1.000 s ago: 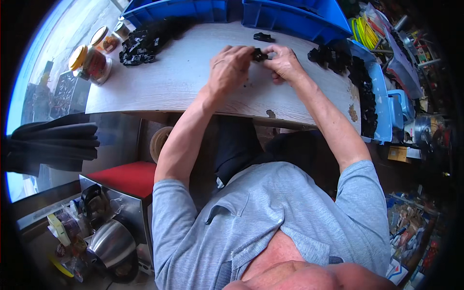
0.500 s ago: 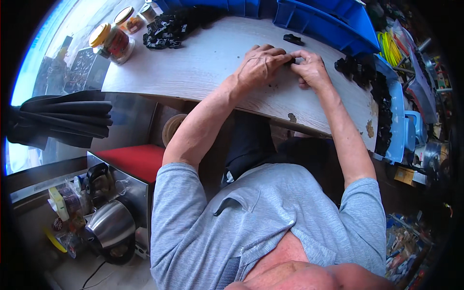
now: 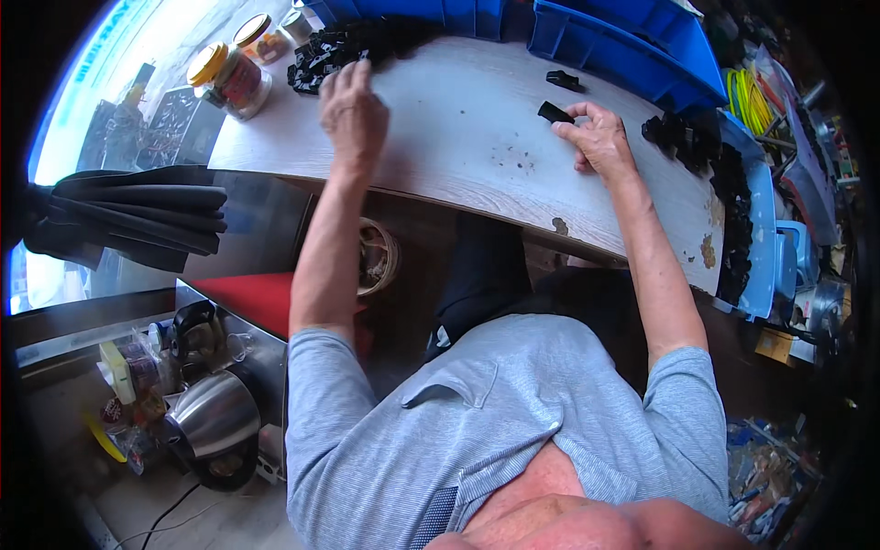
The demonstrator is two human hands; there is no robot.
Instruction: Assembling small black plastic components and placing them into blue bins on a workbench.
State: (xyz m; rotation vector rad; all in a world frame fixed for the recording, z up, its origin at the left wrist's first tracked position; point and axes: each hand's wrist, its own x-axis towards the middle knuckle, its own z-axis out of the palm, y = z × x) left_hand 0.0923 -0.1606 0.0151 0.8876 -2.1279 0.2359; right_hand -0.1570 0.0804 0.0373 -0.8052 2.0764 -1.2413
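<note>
Between the thumb and fingers of my right hand (image 3: 600, 139) is a small black plastic part (image 3: 555, 113), held just over the white tabletop (image 3: 440, 137). A similar loose black part (image 3: 566, 81) lies a little beyond it. At the table's far left, my left hand (image 3: 354, 119) reaches out with its fingers stretched and a bit apart, slightly blurred, and nothing shows in it. Its fingertips are close to a pile of black plastic parts (image 3: 316, 60); whether they touch it I cannot tell.
Blue plastic bins (image 3: 632, 60) line the table's far edge. More black parts (image 3: 683, 142) lie at the right, beside a light blue tray (image 3: 759, 229). Lidded jars (image 3: 240, 84) stand at the far left. Dark crumbs (image 3: 515, 158) dot the tabletop near its middle.
My left hand has left my right hand and swung left to the pile of black parts. My right hand stays nearly in place, and the black part in it now shows.
</note>
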